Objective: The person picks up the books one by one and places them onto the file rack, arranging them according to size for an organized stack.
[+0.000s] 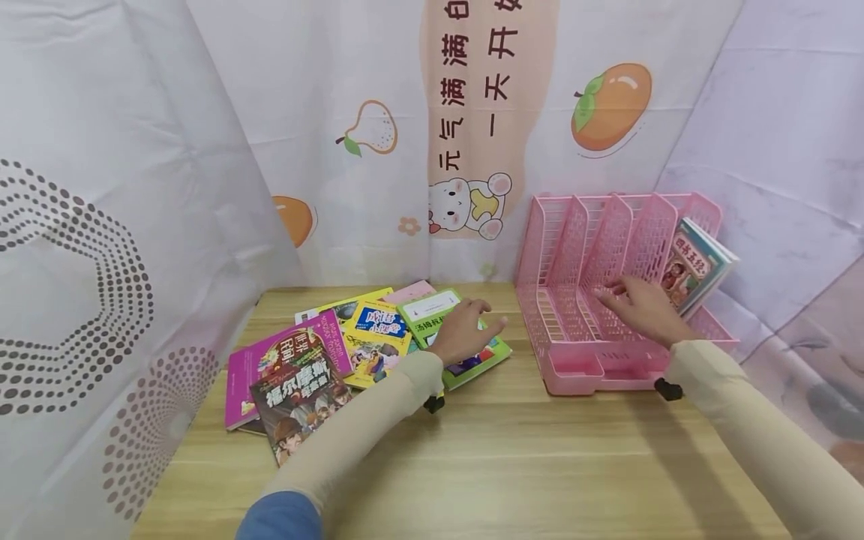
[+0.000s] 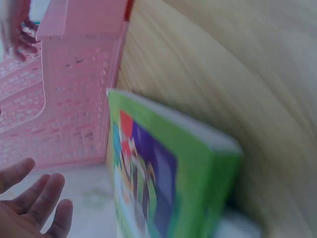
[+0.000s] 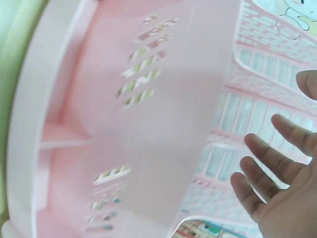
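My left hand hovers over a green book at the right end of a spread of books, fingers apart and holding nothing. In the left wrist view, a gap separates the fingertips from that green book. My right hand is in front of the pink file rack, with its fingers spread and nothing in them. A teal-edged book leans in the rack's rightmost compartment, just beyond the right hand. The right wrist view shows the rack's perforated front wall beside the fingers.
Left of the green book lie a yellow book, a purple book and a dark comic-style book, overlapping one another. A pink book shows behind them. Patterned curtains hang around the wooden table.
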Demonstrator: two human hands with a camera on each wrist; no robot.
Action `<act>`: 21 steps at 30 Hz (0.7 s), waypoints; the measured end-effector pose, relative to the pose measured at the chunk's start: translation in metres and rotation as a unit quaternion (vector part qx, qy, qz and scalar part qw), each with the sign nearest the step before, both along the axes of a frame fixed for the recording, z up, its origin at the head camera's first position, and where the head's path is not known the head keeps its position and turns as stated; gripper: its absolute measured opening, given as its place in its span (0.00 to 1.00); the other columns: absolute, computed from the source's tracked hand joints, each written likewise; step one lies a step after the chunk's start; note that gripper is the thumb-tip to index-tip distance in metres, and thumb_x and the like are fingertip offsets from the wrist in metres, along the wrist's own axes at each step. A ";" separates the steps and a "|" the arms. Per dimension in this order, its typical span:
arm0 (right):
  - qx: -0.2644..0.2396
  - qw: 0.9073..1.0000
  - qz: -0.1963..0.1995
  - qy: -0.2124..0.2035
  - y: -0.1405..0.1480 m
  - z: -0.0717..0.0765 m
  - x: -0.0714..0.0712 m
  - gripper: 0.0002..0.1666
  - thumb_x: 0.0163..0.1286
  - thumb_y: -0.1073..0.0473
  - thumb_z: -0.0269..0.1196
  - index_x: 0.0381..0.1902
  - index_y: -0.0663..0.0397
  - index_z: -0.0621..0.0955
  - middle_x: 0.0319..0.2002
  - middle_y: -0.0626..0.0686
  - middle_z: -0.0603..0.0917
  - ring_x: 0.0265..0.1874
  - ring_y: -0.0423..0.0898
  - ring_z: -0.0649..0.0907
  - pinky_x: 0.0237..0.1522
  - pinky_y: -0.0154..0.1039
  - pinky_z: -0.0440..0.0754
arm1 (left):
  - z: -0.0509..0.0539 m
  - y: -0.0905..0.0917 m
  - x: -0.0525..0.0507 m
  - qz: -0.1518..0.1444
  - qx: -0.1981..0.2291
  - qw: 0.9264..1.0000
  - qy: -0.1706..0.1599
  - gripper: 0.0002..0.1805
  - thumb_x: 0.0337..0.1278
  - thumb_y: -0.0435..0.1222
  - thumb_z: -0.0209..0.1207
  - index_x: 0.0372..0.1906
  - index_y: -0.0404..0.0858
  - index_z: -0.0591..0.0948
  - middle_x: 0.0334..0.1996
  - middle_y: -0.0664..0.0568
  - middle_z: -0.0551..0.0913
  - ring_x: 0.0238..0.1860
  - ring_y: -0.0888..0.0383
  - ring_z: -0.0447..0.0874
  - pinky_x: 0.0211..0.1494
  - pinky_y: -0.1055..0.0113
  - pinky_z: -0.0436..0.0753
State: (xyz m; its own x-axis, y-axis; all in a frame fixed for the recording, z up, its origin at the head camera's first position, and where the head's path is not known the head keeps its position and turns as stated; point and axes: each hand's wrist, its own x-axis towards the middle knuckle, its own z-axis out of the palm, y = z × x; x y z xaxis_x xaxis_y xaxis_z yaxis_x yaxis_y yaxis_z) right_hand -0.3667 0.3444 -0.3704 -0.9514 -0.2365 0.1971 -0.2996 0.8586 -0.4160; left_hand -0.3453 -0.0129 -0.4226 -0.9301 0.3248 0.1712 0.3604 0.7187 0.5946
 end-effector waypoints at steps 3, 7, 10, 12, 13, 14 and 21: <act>-0.008 1.000 0.014 0.010 -0.014 0.002 -0.002 0.36 0.79 0.35 0.54 0.61 0.63 0.77 0.58 0.68 0.81 0.58 0.67 0.77 0.58 0.68 0.67 | 0.002 -0.017 0.003 0.010 -0.030 0.999 0.014 0.37 0.71 0.67 0.48 0.67 0.44 0.76 0.62 0.50 0.76 0.62 0.52 0.75 0.66 0.54 0.74; -0.006 0.999 0.046 0.016 -0.030 0.001 0.000 0.34 0.80 0.39 0.56 0.62 0.65 0.76 0.60 0.69 0.79 0.61 0.69 0.72 0.61 0.70 0.62 | 0.003 -0.040 0.007 0.026 -0.045 0.999 0.012 0.36 0.71 0.66 0.49 0.68 0.44 0.76 0.65 0.49 0.75 0.65 0.50 0.74 0.68 0.52 0.73; 0.007 0.998 0.064 0.028 -0.041 -0.003 0.000 0.34 0.79 0.39 0.57 0.64 0.63 0.75 0.62 0.69 0.78 0.64 0.70 0.69 0.64 0.71 0.58 | 0.002 -0.056 0.010 0.039 -0.041 0.998 0.007 0.34 0.72 0.63 0.51 0.68 0.43 0.76 0.65 0.48 0.75 0.64 0.49 0.74 0.67 0.51 0.73; 0.015 0.996 0.081 0.039 -0.050 -0.007 0.000 0.32 0.78 0.41 0.58 0.64 0.62 0.76 0.63 0.69 0.77 0.65 0.71 0.67 0.65 0.73 0.57 | 0.002 -0.066 0.012 0.047 -0.040 0.998 0.008 0.33 0.72 0.62 0.52 0.68 0.42 0.76 0.64 0.47 0.76 0.63 0.48 0.75 0.67 0.50 0.74; 0.022 0.995 0.089 0.044 -0.055 -0.008 0.001 0.32 0.78 0.41 0.59 0.64 0.61 0.76 0.63 0.68 0.77 0.66 0.71 0.67 0.65 0.73 0.57 | 0.002 -0.071 0.014 0.051 -0.043 0.998 0.008 0.33 0.72 0.61 0.52 0.67 0.42 0.76 0.63 0.47 0.76 0.62 0.48 0.76 0.66 0.50 0.74; 0.028 0.994 0.098 0.046 -0.060 -0.010 0.001 0.31 0.78 0.42 0.59 0.64 0.60 0.76 0.64 0.68 0.76 0.66 0.71 0.66 0.64 0.73 0.58 | 0.002 -0.075 0.015 0.055 -0.047 0.997 0.007 0.32 0.72 0.60 0.53 0.67 0.42 0.76 0.62 0.46 0.77 0.62 0.48 0.76 0.66 0.50 0.74; 0.060 0.988 0.138 0.032 -0.091 -0.021 0.006 0.33 0.75 0.42 0.62 0.68 0.57 0.74 0.66 0.67 0.73 0.66 0.70 0.65 0.64 0.74 0.58 | 0.004 -0.102 0.028 0.060 -0.047 0.997 0.000 0.32 0.72 0.59 0.55 0.67 0.41 0.77 0.61 0.45 0.77 0.58 0.48 0.77 0.63 0.49 0.76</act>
